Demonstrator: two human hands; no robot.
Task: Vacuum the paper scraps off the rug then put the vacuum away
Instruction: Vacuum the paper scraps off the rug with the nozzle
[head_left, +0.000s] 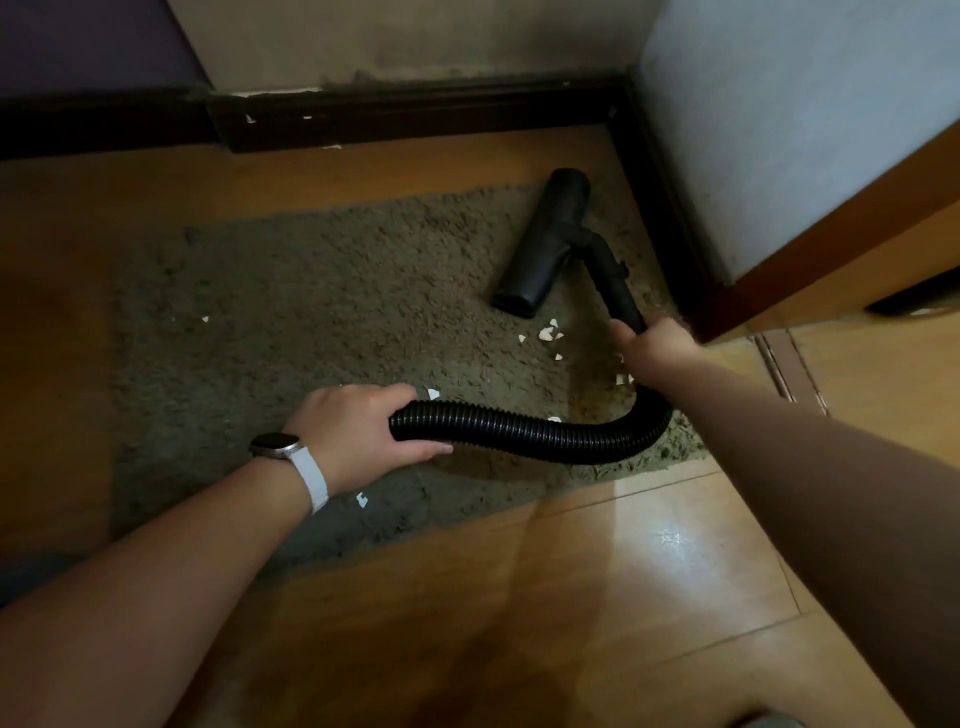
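Head view: left hand (358, 431) curled round hose (524, 428); right hand (652, 348) grips wand (615, 283), arm outstretched over rug (311, 312).

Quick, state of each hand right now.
Left hand: closed, gripping the ribbed hose.
Right hand: closed, gripping the rigid tube behind the floor nozzle.

A dark baseboard (415, 117) runs between the wooden floor (623, 597) and stained wall (415, 41).
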